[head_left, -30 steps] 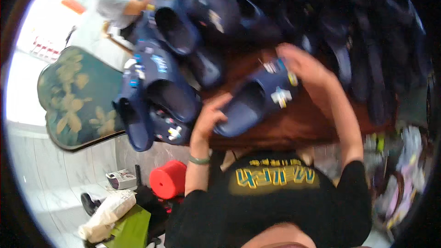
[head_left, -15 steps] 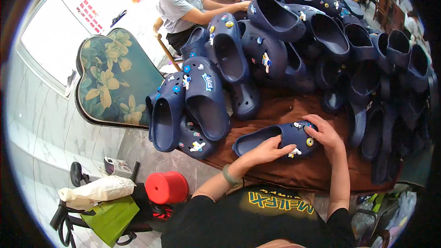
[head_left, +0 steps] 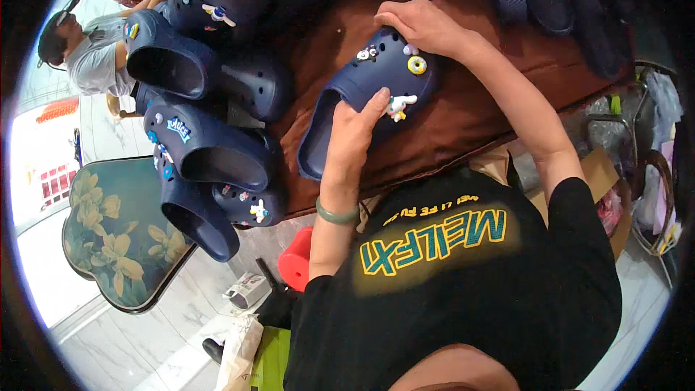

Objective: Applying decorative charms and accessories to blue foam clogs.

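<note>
Brown cloth (head_left: pixel 457 105) lies beneath a navy clog (head_left: pixel 373 76), marbled tiles (head_left: pixel 156 322) beyond.

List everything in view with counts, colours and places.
Held clog: one, navy, centre
Charms: several, multicoloured, on that clog
Other clogs: many, navy, left and top
Cloth: one, brown, under clogs
Floral panel: one, blue-green, left
Stool: one, red, lower left
Bags: two, white and green, lower left
Cardboard: one, brown, right
People: two, grey and patterned tops, upper left
T-shirt: one, black, bottom centre
Bangle: one, green, left wrist
Left hand: one, bare, at clog's opening
Right hand: one, bare, at toe
</note>
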A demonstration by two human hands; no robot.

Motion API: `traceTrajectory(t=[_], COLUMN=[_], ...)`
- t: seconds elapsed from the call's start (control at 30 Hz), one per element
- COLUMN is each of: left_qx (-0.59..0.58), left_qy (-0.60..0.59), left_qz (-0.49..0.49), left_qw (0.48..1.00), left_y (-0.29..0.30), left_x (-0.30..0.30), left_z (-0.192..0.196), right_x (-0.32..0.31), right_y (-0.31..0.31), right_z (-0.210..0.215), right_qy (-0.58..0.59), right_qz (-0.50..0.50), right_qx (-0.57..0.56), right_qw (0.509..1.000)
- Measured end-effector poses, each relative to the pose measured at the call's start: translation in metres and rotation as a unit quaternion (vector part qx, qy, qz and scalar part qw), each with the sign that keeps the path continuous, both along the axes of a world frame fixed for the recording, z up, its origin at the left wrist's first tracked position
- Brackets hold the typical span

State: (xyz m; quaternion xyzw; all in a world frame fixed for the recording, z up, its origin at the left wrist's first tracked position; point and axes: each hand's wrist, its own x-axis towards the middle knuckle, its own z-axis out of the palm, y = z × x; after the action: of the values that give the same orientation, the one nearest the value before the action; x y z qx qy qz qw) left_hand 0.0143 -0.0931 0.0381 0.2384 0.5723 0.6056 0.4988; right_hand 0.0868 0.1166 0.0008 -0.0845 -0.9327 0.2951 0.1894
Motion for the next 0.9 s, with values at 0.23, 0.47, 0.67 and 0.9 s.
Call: traceTrajectory(t=[0.23, 0.47, 0.67, 0.9], left_qx=[0.011, 0.046, 0.072, 0.041], left_qy=[-0.006, -0.270, -0.109, -0.165], left_qz=[0.004, 0.072, 0.064, 0.021], left_qw=[1.000, 0.959, 0.989, 0.985], left_y=[-0.013, 0.019, 0.021, 0.015], left_x=[0.004, -0.011, -0.020, -0.012], left_z=[0.005, -0.005, 0.004, -0.006], right_x=[0.024, 0.043, 0.013, -0.028], right_y=[-0.007, -0.032, -0.043, -0.015], right_z=[-0.020, 0.001, 0.041, 0.047], right_qy=[0.176, 0.109, 0.102, -0.052], right_qz=[-0.135, -0.181, -0.099, 0.154], right_qx=[-0.461, -0.182, 0.071, 0.062], right_qw=[0.859, 0.960, 0.987, 0.985])
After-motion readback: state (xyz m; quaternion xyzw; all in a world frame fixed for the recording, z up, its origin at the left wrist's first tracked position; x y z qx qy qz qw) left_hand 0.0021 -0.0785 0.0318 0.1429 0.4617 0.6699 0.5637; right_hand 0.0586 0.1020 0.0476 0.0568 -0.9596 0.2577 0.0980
